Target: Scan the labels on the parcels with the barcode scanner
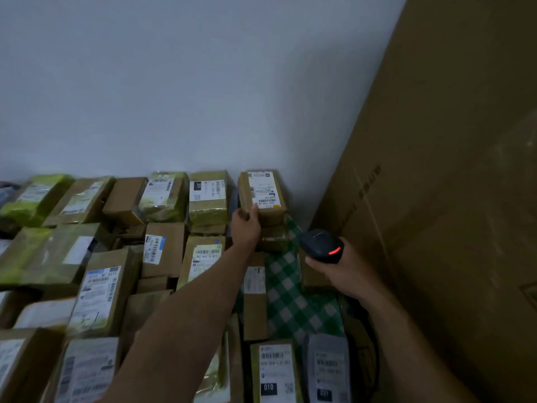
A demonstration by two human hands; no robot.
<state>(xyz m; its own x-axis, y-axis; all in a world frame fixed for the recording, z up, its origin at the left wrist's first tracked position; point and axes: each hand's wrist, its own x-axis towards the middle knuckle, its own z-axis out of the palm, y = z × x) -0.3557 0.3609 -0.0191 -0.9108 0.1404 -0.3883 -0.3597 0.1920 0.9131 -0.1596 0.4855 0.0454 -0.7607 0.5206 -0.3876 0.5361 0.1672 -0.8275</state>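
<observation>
- The left hand (247,225) reaches far forward with its forearm stretched over the pile. It grasps the near corner of a brown cardboard parcel (263,210), thumb on top and fingers curled under the edge.
- That parcel is a small, flat-sided box at the back of the pile, against the wall (203,82). It sits on top of other boxes, and a white printed label (264,189) with barcodes faces upward.
- The right hand (345,271) is wrapped around the handle of the barcode scanner (321,245). The scanner is dark, smooth plastic with a rounded head and a glowing orange-red strip at its back. It hangs in the air near the held parcel, to its right and nearer the person, with its head turned toward the pile.
- Under both hands lies a green-and-white checked cloth (290,292), soft and rumpled between the boxes.
- A tape-wrapped parcel (207,209), glossy and yellowish-green, sits just left of the held one and bears its own white label.
- Nearer the person lie a grey plastic mailer (328,370), crinkled and soft-edged, and beside it a labelled box (274,370) marked "010".
- More brown and taped boxes crowd the left side.
- A large cardboard sheet (450,199), matte and flat, leans tall along the right.
</observation>
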